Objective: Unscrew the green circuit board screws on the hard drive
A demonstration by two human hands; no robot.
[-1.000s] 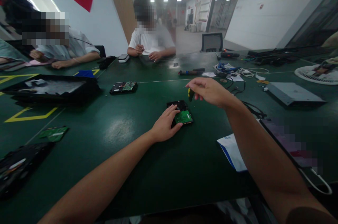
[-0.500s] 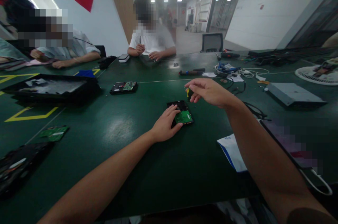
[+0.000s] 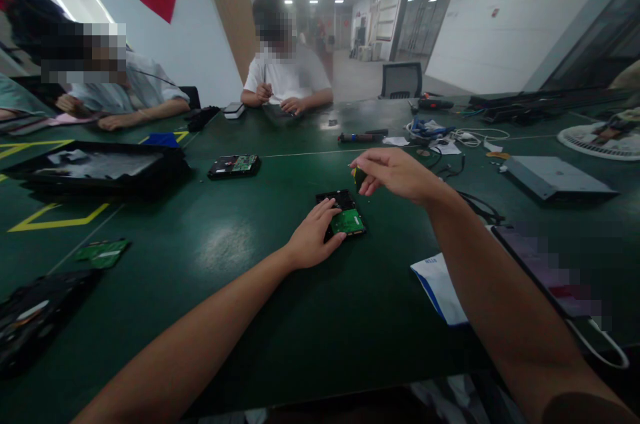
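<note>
A hard drive (image 3: 353,220) with a green circuit board and black casing lies on the table in front of me. My left hand (image 3: 316,231) holds it from its left side, with the fingers over the casing and the thumb at the near edge. Just beyond the drive's far right corner, my right hand (image 3: 385,174) is raised and closed around a small yellow-and-black screwdriver (image 3: 359,177). Most of that tool is hidden by the fingers, and its tip cannot be made out.
Another hard drive (image 3: 234,166) lies farther left, near a black tray (image 3: 175,161). A loose green circuit board (image 3: 103,253) is at the left. On the right are a white-and-blue packet (image 3: 437,284), a tablet-like device (image 3: 540,271), a grey metal box (image 3: 560,177) and cables. Two people sit across the table.
The yellow-and-black screwdriver has turned slightly in my right fingers, showing less yellow. My left hand and the hard drive stay in place.
</note>
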